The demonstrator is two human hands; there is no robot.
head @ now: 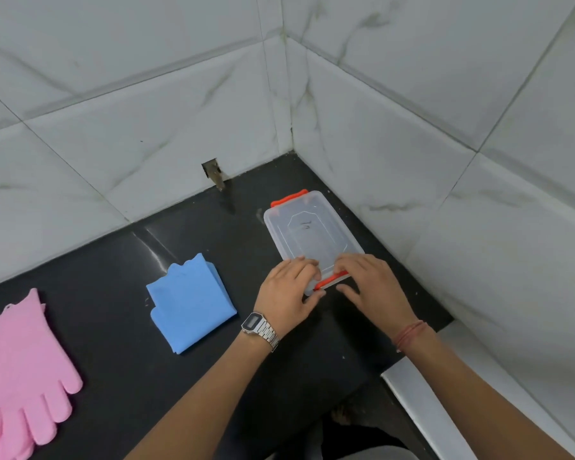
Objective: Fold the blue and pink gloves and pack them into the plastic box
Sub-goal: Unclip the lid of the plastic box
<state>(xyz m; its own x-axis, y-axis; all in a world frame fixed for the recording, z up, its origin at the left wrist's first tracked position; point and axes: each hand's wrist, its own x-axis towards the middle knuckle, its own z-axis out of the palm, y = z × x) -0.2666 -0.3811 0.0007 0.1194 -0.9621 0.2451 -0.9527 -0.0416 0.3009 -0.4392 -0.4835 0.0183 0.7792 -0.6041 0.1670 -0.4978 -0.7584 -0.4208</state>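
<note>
Box (312, 234) at 1 o'clock on black counter (113, 293), lid on, far orange latch (287, 197) down. Both hands at near latch (331, 280): left hand (287, 293) curled round the near-left corner, right hand (370, 287) with fingertips hooked on the latch. Looks like unlatching step. Blue gloves (190, 303) folded at 11 o'clock; pink gloves (20, 360) flat, unfolded, at 9 o'clock. Next, probably: pop latch, lift lid, then fold pink.

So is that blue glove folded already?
Folded. The blue glove lies as a compact, layered square on the black counter, no fingers spread, unlike the pink gloves lying flat with fingers out.
</note>
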